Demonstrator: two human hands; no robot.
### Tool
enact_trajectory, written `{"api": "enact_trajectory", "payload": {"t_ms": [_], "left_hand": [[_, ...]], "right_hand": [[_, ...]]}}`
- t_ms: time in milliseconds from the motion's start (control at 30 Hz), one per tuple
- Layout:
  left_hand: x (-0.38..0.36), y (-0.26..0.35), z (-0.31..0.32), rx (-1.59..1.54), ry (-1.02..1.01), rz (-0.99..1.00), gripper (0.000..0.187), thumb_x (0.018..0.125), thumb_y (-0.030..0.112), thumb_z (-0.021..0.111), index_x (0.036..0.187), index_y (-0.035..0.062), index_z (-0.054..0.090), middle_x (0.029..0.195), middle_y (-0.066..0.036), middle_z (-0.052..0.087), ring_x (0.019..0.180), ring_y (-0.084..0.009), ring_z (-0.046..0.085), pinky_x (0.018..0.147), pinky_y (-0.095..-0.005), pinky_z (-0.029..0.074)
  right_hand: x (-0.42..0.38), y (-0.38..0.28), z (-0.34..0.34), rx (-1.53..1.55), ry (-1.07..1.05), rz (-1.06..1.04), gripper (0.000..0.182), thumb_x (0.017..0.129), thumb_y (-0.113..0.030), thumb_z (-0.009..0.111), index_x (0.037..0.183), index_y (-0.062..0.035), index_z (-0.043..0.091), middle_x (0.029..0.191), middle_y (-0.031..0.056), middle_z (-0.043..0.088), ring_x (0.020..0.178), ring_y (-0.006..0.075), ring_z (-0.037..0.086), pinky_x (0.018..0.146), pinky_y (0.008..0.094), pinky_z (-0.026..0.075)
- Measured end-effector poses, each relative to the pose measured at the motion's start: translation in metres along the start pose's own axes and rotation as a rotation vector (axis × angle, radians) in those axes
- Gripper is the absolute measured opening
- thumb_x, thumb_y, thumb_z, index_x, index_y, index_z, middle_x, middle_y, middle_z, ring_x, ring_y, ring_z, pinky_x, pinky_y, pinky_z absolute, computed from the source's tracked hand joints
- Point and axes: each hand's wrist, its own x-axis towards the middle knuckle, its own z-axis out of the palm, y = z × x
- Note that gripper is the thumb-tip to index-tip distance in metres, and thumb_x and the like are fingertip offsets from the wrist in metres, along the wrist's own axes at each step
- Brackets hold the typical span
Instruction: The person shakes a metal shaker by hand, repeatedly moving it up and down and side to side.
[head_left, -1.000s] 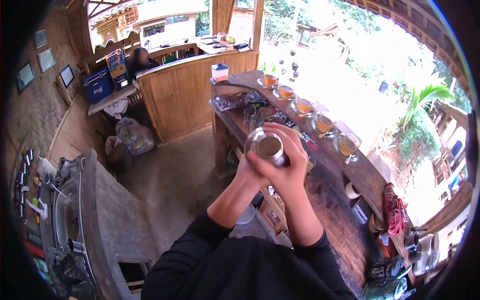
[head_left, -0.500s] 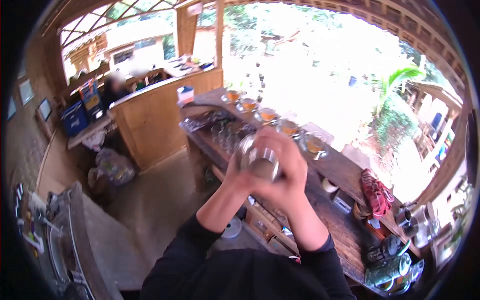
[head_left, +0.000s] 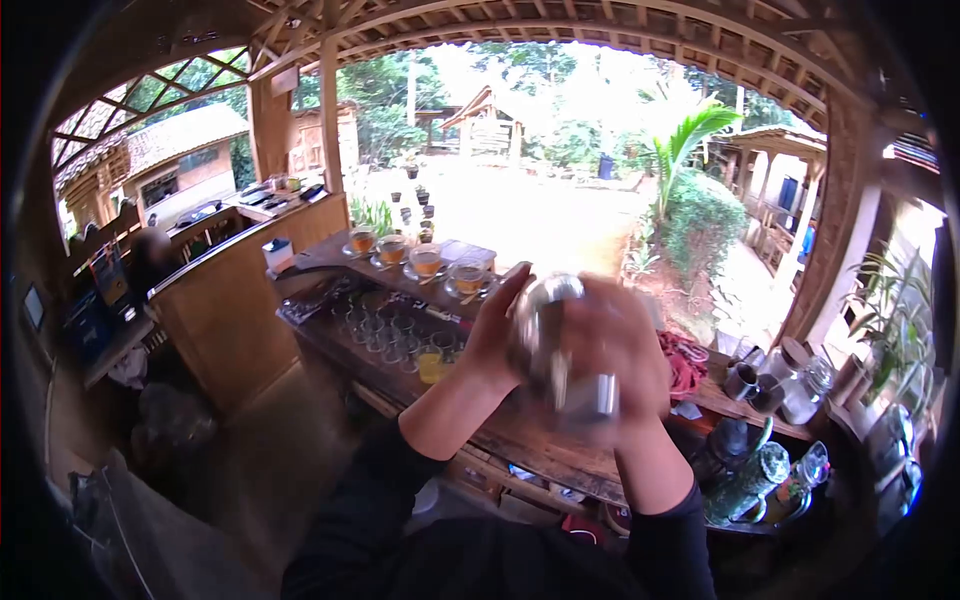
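A silver metal cocktail shaker (head_left: 598,396) is held up in front of me, blurred and tilted, one end toward me. My left hand (head_left: 492,338) is closed on its left side, and my right hand (head_left: 628,350) wraps its right side. Below and left, several clear empty glasses (head_left: 375,330) stand on the dark wooden counter (head_left: 540,445), along with a glass of yellow drink (head_left: 430,366). Behind them, a row of cups of amber drink (head_left: 426,262) sits on saucers along the raised ledge.
Red patterned cloth (head_left: 682,365) lies on the ledge at right, near metal jugs (head_left: 741,381) and glass jars (head_left: 803,392). Large green glass jugs (head_left: 745,490) stand at the lower right. A person (head_left: 150,262) is behind the wooden partition (head_left: 225,310) at left.
My view has turned right and tipped up. Both hands still hold the shaker, whose tilt has changed, with its narrow end now lower and to the right.
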Motion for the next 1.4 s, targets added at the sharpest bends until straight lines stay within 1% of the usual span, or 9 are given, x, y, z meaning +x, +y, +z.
{"api": "enact_trajectory", "payload": {"t_ms": [267,333,400,600,800,933,1133,1200,1400], "left_hand": [[0.095,-0.057,-0.019,-0.092,-0.321,-0.136,0.052,0.097,0.044,0.032,0.131,0.0053,0.042,0.122,-0.016,0.054,0.113,-0.0298,0.055,0.096,-0.0460,0.046],[0.114,-0.088,0.000,0.186,0.441,0.153,0.045,0.098,0.036,0.030,0.127,0.0057,0.045,0.121,-0.013,0.055,0.111,-0.0262,0.056,0.094,-0.0420,0.048],[0.112,-0.104,0.009,0.966,0.037,0.289,0.043,0.098,0.035,0.036,0.126,0.0041,0.045,0.120,-0.013,0.055,0.110,-0.0252,0.056,0.093,-0.0375,0.049],[0.124,-0.149,0.091,0.216,-0.365,0.027,0.056,0.095,0.046,0.043,0.132,0.0045,0.044,0.122,-0.016,0.055,0.112,-0.0280,0.056,0.096,-0.0431,0.046],[0.190,-0.179,0.016,1.526,-0.350,0.606,0.047,0.097,0.040,0.037,0.123,0.0035,0.050,0.113,-0.013,0.061,0.105,-0.0245,0.059,0.090,-0.0358,0.051],[0.149,-0.191,0.114,0.271,-0.283,-0.150,0.069,0.091,0.052,0.045,0.141,0.0060,0.031,0.139,-0.016,0.041,0.125,-0.0333,0.043,0.101,-0.0441,0.043],[0.211,-0.188,0.059,1.086,-0.594,0.292,0.050,0.096,0.043,0.031,0.125,0.0070,0.049,0.120,-0.016,0.057,0.112,-0.0301,0.055,0.097,-0.0474,0.044],[0.225,-0.207,0.043,0.073,0.121,-0.191,0.051,0.095,0.042,0.028,0.125,0.0072,0.049,0.120,-0.016,0.056,0.110,-0.0307,0.056,0.096,-0.0487,0.045],[0.150,-0.181,0.094,0.174,-0.420,-0.236,0.049,0.095,0.043,0.044,0.129,0.0072,0.047,0.120,-0.014,0.057,0.109,-0.0284,0.057,0.095,-0.0423,0.047]], "right_hand": [[-0.013,0.038,-0.073,-0.223,0.012,-0.205,0.042,0.065,-0.028,0.071,0.100,-0.0070,0.062,0.095,0.0142,0.063,0.095,0.0276,0.061,0.077,0.0397,0.050],[-0.010,0.033,-0.078,-0.141,0.185,0.436,0.040,0.064,-0.021,0.070,0.098,-0.0022,0.060,0.099,0.0147,0.063,0.096,0.0311,0.061,0.080,0.0393,0.050],[-0.004,0.010,-0.111,-0.314,0.007,0.029,0.045,0.066,-0.016,0.074,0.106,-0.0020,0.059,0.110,0.0156,0.061,0.104,0.0346,0.058,0.087,0.0422,0.047],[-0.029,-0.024,-0.160,-0.319,-0.041,-0.691,0.022,0.068,-0.023,0.069,0.089,-0.0309,0.065,0.102,-0.0046,0.064,0.095,0.0298,0.063,0.078,0.0501,0.047],[-0.002,-0.006,-0.191,-0.441,0.112,0.307,0.047,0.064,-0.013,0.069,0.109,-0.0023,0.059,0.114,0.0153,0.058,0.099,0.0287,0.060,0.083,0.0360,0.049],[0.005,-0.085,-0.207,-0.686,-0.289,-0.427,0.033,0.072,-0.029,0.067,0.103,-0.0181,0.065,0.117,0.0114,0.060,0.114,0.0340,0.053,0.091,0.0502,0.045],[0.004,-0.006,-0.216,-0.637,0.134,-0.256,0.041,0.071,-0.017,0.070,0.108,-0.0038,0.060,0.112,0.0113,0.058,0.103,0.0292,0.058,0.089,0.0364,0.045],[0.001,0.005,-0.217,-0.409,0.287,0.399,0.043,0.067,-0.011,0.071,0.107,-0.0014,0.060,0.111,0.0132,0.059,0.102,0.0264,0.058,0.088,0.0350,0.045],[0.014,-0.097,-0.178,-0.941,-0.333,-0.288,0.060,0.071,-0.016,0.075,0.125,-0.0108,0.049,0.122,0.0071,0.055,0.102,0.0275,0.060,0.083,0.0382,0.050]]}}
